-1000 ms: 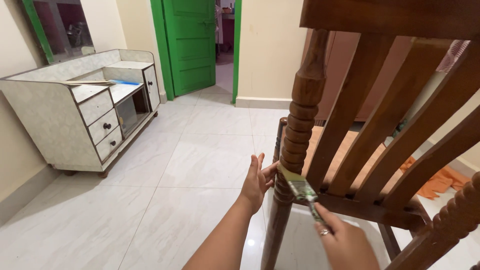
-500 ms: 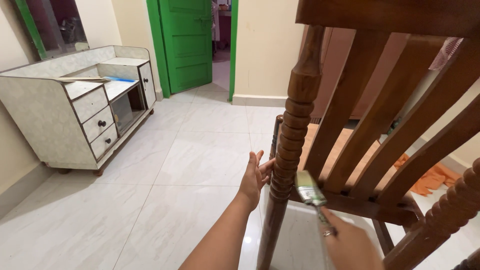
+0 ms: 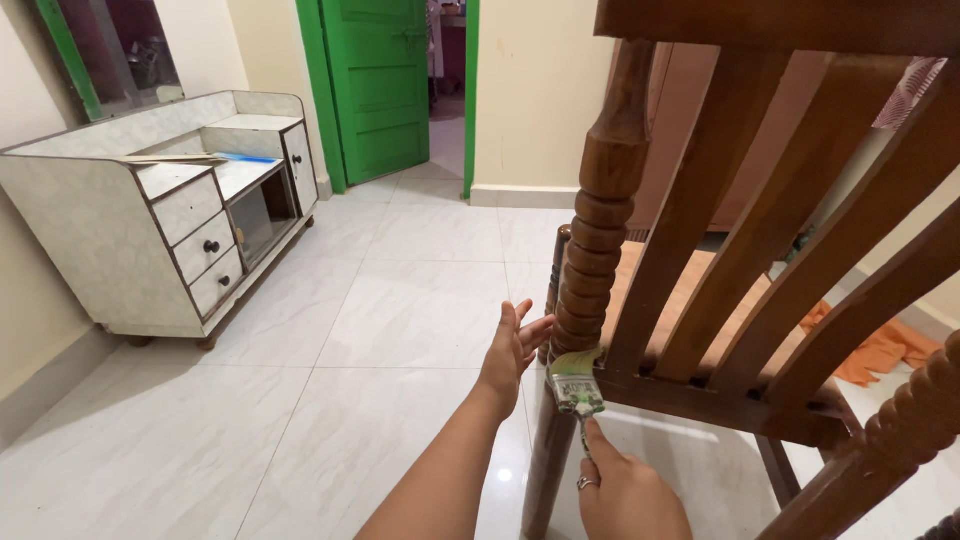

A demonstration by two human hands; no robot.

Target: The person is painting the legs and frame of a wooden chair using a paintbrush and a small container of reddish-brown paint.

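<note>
A dark brown wooden chair [image 3: 760,230] fills the right side, seen from behind its slatted back. My right hand [image 3: 625,495], a ring on one finger, grips a flat paintbrush [image 3: 575,390] whose bristles press against the lower part of the turned back post [image 3: 600,210]. My left hand [image 3: 515,350] is held open with fingers spread, its fingertips at the left side of that post, just beside the brush.
A low white cabinet [image 3: 150,220] with drawers stands against the left wall under a mirror. A green door [image 3: 385,85] stands ajar at the back. An orange cloth [image 3: 880,350] lies on the white tiled floor [image 3: 330,400] beyond the chair.
My right hand has moved left and brought the brush from right of the post onto its lower part. My left hand has stayed beside the post.
</note>
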